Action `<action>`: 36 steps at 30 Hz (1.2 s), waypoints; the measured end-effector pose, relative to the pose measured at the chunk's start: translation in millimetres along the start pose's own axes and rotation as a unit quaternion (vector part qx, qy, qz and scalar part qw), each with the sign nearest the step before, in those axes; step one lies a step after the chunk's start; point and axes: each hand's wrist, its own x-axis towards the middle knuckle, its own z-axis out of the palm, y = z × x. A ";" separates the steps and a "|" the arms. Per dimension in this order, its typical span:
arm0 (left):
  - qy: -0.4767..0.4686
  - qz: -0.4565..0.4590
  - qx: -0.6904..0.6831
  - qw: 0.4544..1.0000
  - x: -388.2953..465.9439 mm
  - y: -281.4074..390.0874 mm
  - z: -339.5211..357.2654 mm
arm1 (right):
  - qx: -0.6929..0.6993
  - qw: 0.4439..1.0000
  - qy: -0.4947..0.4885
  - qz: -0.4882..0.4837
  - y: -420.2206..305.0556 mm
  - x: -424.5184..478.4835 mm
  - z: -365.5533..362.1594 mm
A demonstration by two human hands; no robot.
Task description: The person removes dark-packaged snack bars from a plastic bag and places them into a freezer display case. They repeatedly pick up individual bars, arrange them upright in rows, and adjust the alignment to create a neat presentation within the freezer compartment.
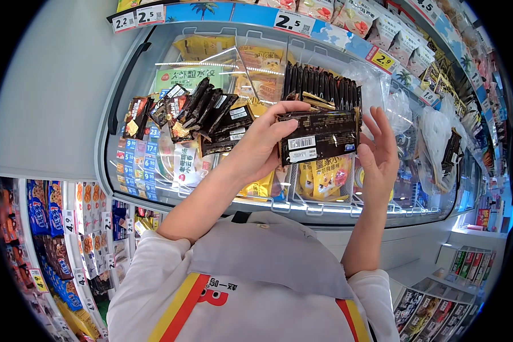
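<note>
My left hand (pixel 267 137) grips the left end of several dark, glossy snack packets (pixel 318 139), stacked with their barcode side up. At their right end my right hand (pixel 378 147) is held with its fingers apart; whether its thumb touches the packets cannot be told. Behind them, a row of upright dark packets (pixel 325 83) stands closely side by side on the freezer's glass top. A loose heap of similar packets (pixel 209 111) lies to the left on the glass, some tilted over one another.
The chest freezer (pixel 239 207) has a glass top, with yellow food bags inside. Clear plastic bags (pixel 438 145) lie at its right, one beside a dark packet. A shelf edge with price tags (pixel 295 22) runs behind. Snack shelves (pixel 72 239) stand at lower left.
</note>
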 end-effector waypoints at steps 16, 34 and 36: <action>0.029 0.088 0.246 0.965 3.5 -2.8 1.4 | 0.115 0.988 0.040 0.094 8.6 -15.2 11.0; 0.036 0.141 0.265 0.953 2.3 -6.2 7.4 | 0.097 0.991 0.059 0.067 5.2 -23.4 11.5; 0.037 0.142 0.270 0.952 2.7 -7.0 5.6 | 0.097 0.991 0.058 0.066 5.4 -23.7 11.8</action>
